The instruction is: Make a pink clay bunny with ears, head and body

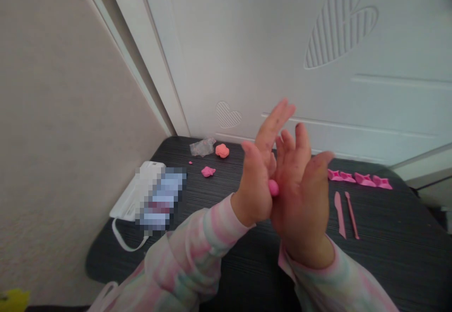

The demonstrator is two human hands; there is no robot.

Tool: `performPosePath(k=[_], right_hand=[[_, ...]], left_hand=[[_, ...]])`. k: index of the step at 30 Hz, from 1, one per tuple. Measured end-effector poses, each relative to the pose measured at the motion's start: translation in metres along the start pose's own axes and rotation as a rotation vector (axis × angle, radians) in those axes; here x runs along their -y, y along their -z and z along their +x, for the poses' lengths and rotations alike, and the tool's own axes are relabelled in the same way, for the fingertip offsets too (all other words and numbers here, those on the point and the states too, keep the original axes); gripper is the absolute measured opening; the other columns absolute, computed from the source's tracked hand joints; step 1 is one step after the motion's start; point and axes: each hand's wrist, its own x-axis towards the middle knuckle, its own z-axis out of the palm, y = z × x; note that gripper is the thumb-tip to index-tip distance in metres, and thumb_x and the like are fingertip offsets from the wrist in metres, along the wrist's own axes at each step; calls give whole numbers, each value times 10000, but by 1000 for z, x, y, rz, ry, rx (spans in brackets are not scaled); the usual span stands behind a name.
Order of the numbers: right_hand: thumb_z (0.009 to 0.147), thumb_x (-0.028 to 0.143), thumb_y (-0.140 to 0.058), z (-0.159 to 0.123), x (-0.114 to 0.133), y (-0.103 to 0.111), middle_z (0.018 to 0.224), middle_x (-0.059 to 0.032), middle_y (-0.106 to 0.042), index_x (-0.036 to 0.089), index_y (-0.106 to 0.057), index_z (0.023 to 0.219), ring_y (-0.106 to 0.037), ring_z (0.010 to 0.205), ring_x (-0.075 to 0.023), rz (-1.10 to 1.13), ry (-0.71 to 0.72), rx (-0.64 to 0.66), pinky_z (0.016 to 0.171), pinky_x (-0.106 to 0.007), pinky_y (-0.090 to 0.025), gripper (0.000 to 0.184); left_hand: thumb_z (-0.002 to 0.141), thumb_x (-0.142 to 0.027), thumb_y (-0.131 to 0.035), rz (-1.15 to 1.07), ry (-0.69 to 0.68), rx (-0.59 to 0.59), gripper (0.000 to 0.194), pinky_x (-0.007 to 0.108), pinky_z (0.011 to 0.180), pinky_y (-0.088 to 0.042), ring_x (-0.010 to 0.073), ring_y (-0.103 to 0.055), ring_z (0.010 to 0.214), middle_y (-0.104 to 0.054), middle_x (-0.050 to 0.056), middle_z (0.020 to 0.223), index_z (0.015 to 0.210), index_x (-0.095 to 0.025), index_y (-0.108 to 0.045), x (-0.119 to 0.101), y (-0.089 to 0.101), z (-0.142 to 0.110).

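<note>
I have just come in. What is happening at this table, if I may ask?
A person's left hand and right hand hold a small pink ball between their palms, fingers extended. On the dark table, a pink lump, an orange lump and a clear wrapper lie to the left. Two slim pink tools lie to the right.

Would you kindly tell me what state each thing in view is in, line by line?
Left hand: open, fingers extended.
Right hand: open, palm facing the left.
Pink ball: rounded, between the palms.
Pink lump: irregular, on the table.
Orange lump: roughly rounded, bumpy.
Clear wrapper: crumpled.
Knife-shaped tool: lying flat.
Thin pink stick: lying beside it.
Phone: seemingly lit, screen pixelated.
</note>
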Motion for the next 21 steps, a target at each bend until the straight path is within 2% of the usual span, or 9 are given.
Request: performPosePath(k=[2, 4, 7, 10, 12, 14, 15, 18, 21], right_hand=[[861, 482, -88, 5, 1, 2, 1445, -84, -163, 232, -127, 1349, -164, 1318, -183, 69, -118, -68, 1037, -479, -245, 550], [850, 506, -166, 8, 3, 1, 1425, -71, -229, 268, -170, 1329, -191, 1316, -180, 116, -163, -86, 1039, -482, -238, 535], [821, 511, -306, 6, 1, -5, 1413, -62, -239, 273, -233, 1302, -178, 1321, -187, 16, -54, -125, 1060, -471, -186, 541], [818, 488, -347, 1, -4, -9, 1395, -49, -249, 262, -317, 1258, -181, 1315, -181, -52, 50, -189, 1076, -444, -140, 496], [849, 428, -315, 0, -6, -8, 1316, -43, -365, 261, -414, 1185, -294, 1258, -177, -28, 83, -195, 1055, -425, -202, 388], [867, 360, -295, 1, -6, -5, 1087, -37, -529, 258, -513, 1064, -468, 1079, -173, 5, 101, -202, 984, -411, -305, 311], [870, 331, -291, 2, -7, -3, 946, -25, -562, 255, -544, 1006, -518, 966, -165, 19, 102, -211, 933, -400, -350, 297], [863, 237, -297, 7, -7, 1, 730, 11, -526, 262, -581, 897, -525, 770, -138, 8, 170, -320, 817, -346, -400, 288], [848, 160, -276, 12, -5, 3, 769, 4, -526, 260, -585, 866, -518, 795, -143, -52, 277, -479, 822, -336, -385, 325]], left_hand=[[795, -619, -89, -108, 100, -41, 623, 348, 1043, -268, 174, -370, 1237, -569, -31, 1167, 1032, -287, -560, 2, 8, 6], [780, -640, -119, -192, 177, -103, 642, 368, 1010, -314, 197, -414, 1206, -595, 17, 1122, 1011, -242, -566, 3, 16, 12], [782, -630, -166, -263, 219, -178, 623, 361, 940, -383, 213, -467, 1158, -602, 60, 1094, 981, -202, -572, 5, 22, 17], [796, -595, -196, -277, 223, -257, 593, 316, 866, -423, 199, -537, 1062, -627, 79, 1005, 915, -172, -594, 7, 22, 18], [815, -548, -215, -269, 216, -318, 552, 278, 792, -443, 167, -593, 915, -641, 72, 878, 853, -158, -603, 10, 20, 17], [830, -499, -238, -259, 191, -361, 506, 238, 707, -445, 121, -597, 728, -617, 46, 723, 787, -151, -602, 13, 18, 15], [835, -478, -248, -251, 177, -373, 486, 222, 663, -438, 102, -575, 649, -591, 30, 659, 759, -150, -598, 14, 17, 15], [843, -433, -268, -218, 168, -391, 436, 192, 529, -389, 74, -503, 511, -518, -2, 556, 721, -148, -575, 18, 15, 12], [848, -426, -259, -206, 251, -382, 428, 189, 427, -313, 65, -438, 407, -467, -21, 482, 694, -147, -544, 22, 14, 9]])
